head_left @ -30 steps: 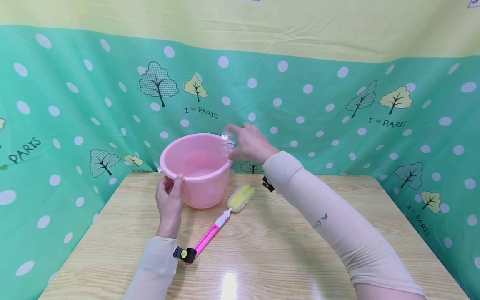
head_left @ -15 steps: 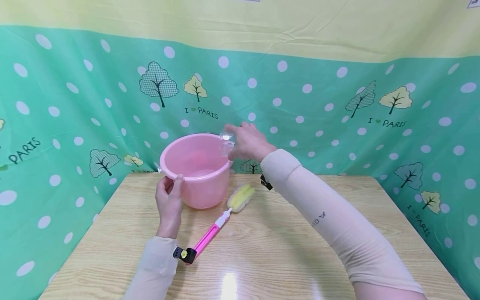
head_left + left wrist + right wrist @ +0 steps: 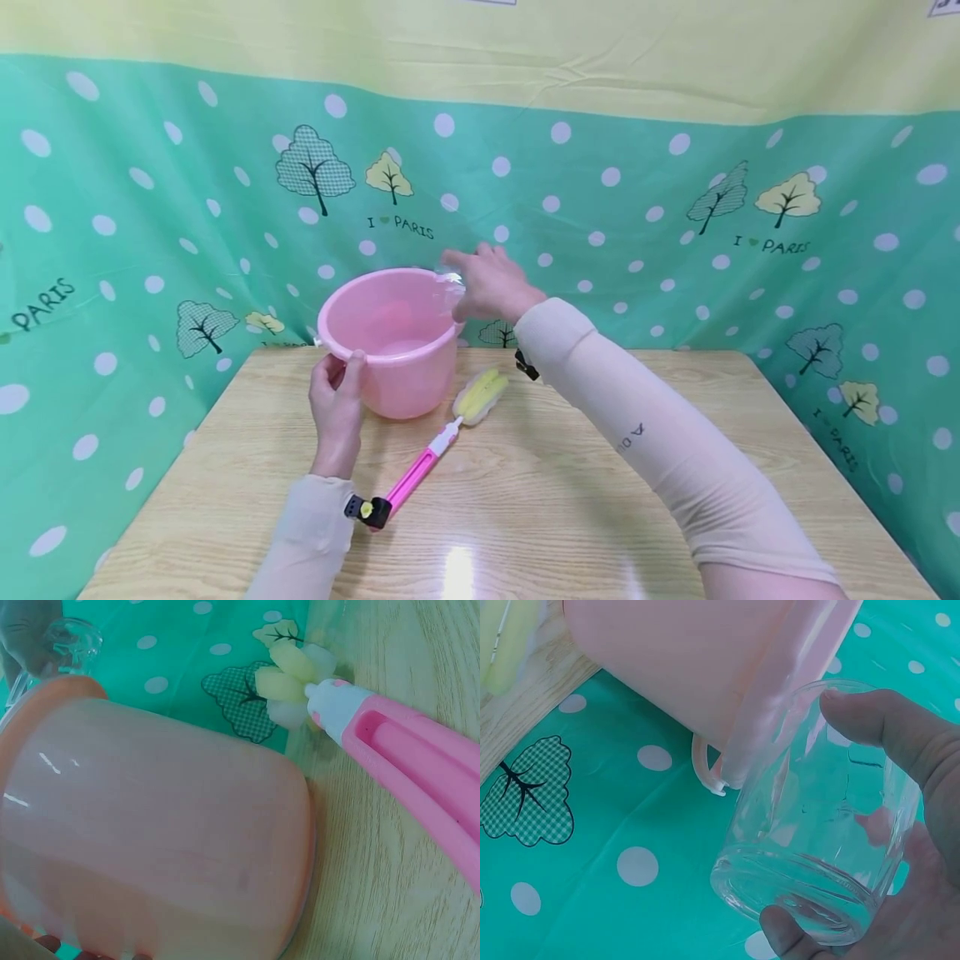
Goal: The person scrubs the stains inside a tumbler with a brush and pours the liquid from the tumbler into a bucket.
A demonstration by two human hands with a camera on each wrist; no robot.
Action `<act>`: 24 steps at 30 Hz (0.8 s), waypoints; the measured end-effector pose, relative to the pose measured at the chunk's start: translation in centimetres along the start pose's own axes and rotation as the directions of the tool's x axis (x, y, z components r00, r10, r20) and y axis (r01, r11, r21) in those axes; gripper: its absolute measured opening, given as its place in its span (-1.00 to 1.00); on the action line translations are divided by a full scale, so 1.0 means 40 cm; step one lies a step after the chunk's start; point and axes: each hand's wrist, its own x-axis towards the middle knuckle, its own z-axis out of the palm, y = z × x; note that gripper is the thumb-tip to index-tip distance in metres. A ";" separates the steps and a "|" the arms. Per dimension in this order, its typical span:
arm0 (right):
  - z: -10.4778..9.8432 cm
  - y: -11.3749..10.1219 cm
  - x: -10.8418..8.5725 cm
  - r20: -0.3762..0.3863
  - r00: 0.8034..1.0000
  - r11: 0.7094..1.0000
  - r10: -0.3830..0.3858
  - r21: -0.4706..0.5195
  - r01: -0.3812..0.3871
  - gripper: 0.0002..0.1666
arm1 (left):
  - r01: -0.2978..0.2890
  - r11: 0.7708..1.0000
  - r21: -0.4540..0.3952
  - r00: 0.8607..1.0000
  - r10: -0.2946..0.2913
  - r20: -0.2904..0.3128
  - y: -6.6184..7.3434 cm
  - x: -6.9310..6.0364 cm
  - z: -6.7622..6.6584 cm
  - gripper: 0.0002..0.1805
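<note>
My left hand (image 3: 339, 417) grips the near left rim of a pink plastic bucket (image 3: 405, 387), thumb on the rim and fingers below it. The bucket stands upright on the table. A clear drinking glass (image 3: 817, 817) is held tilted in my right hand (image 3: 491, 283), over the bucket's right rim. Thumb and fingers curl round the glass in the right wrist view. Only part of the glass (image 3: 450, 287) shows in the head view, and whether it holds liquid I cannot tell. A sponge bottle brush (image 3: 420, 475) with a pink handle lies in front of the bucket.
The wooden table (image 3: 600, 500) ends against a green dotted cloth (image 3: 585, 192) hung behind and at both sides. A small white bucket-handle joint (image 3: 318, 342) sticks out at the left of the rim. A black wrist camera (image 3: 371, 510) overlaps the brush handle's lower end.
My right hand has moved slightly left with the glass, farther over the bucket. The left hand keeps its grip on the rim, and the bucket and brush stay put.
</note>
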 end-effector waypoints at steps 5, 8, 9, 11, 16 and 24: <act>-0.001 0.002 0.000 -0.004 1.000 1.000 0.010 0.002 -0.010 0.16 | -0.011 1.000 -0.012 1.000 0.011 -0.001 -0.003 0.001 0.002 -0.21; 0.000 0.002 -0.002 -0.006 1.000 1.000 0.007 0.005 -0.007 0.16 | -0.012 1.000 -0.012 1.000 0.012 -0.001 -0.004 0.001 0.003 -0.21; 0.000 0.002 -0.002 -0.007 1.000 1.000 0.007 0.006 -0.007 0.16 | -0.010 1.000 -0.009 1.000 0.010 0.002 -0.004 0.000 0.003 -0.20; -0.001 0.001 -0.004 -0.008 1.000 1.000 0.008 0.007 -0.008 0.16 | -0.008 1.000 -0.007 1.000 0.008 0.005 -0.003 -0.001 0.002 -0.20; -0.001 0.000 -0.005 -0.008 1.000 1.000 0.006 0.007 -0.006 0.16 | -0.008 1.000 -0.005 1.000 0.008 0.010 0.000 -0.004 0.002 -0.18; 0.000 0.002 -0.005 -0.013 1.000 1.000 -0.004 0.008 0.004 0.15 | -0.004 1.000 -0.002 1.000 0.004 0.008 0.002 -0.004 0.001 -0.19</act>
